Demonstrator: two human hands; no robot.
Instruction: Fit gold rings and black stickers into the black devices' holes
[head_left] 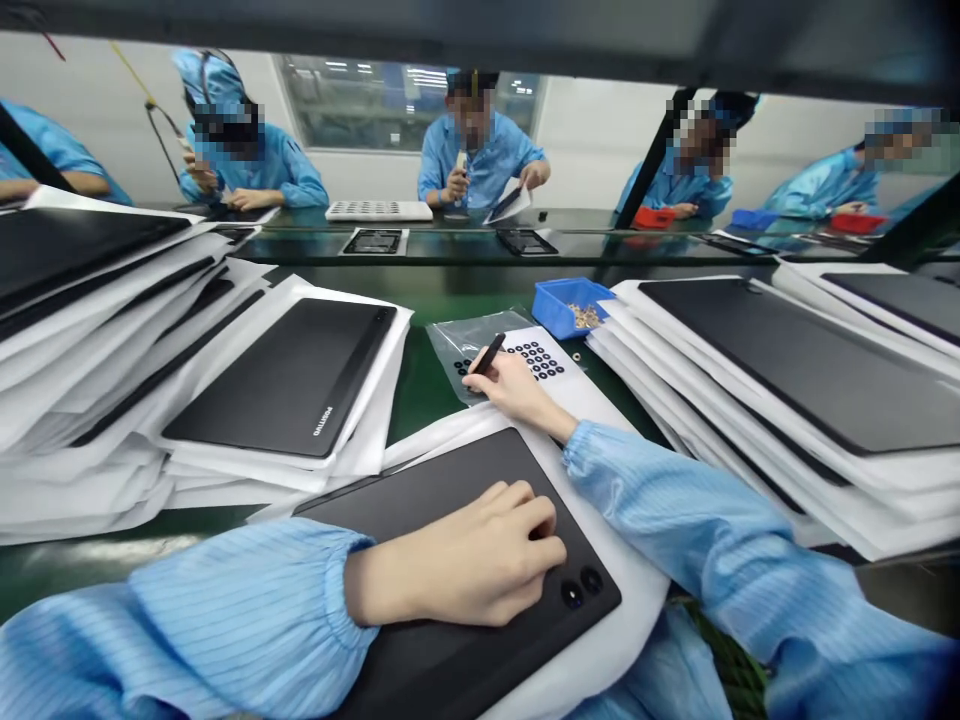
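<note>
A black tablet back cover [420, 500] lies on white foam in front of me, its two camera holes at the near right corner. My left hand [480, 555] rests on it with fingers curled into a loose fist and nothing visible in them. My right hand [506, 385] reaches forward and pinches black tweezers [489, 354]. Their tip touches a white sheet of small black round stickers [536, 358] that lies on a clear bag.
Stacks of black covers on white foam stand left [285, 380] and right [810, 360]. A blue bin [559, 305] holds small parts beside the sticker sheet. Behind a dark conveyor [465, 245], several people in blue coats work at the far side.
</note>
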